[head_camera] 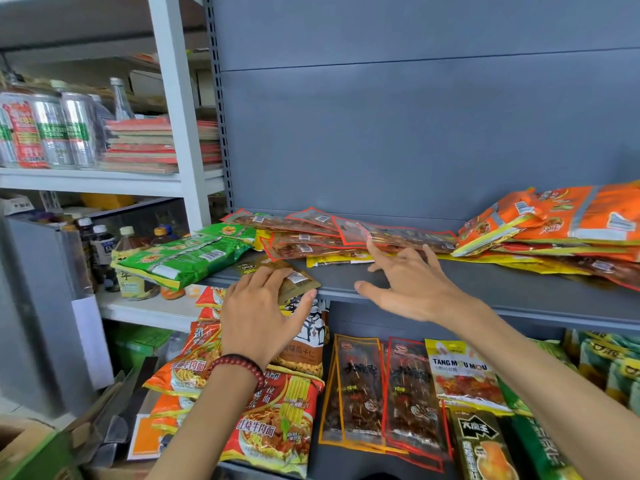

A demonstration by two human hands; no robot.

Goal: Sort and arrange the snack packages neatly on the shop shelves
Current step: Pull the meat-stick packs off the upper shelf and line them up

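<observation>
Head view, grey shelf (485,282), white rack (175,98), left hand (259,317) gripping brown packet (296,278)

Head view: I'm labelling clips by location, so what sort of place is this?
Likely a small shop: grey metal shelf piled with snack packets, noodle packs below, bottled drinks alongside.

To the left of the white upright post (178,98) I see silver cans (52,129) standing in a row on a white board. A stack of red-edged booklets (138,147) lies just beside the post and runs on behind it, and a clear glass bottle (119,98) stands behind the stack. Below and left of the post, drink bottles (104,247) with mixed caps crowd a lower board. Further down and left is a grey cabinet (34,306) with a white sheet (91,337) against it. A cardboard box (20,441) sits lowest, far left.
</observation>
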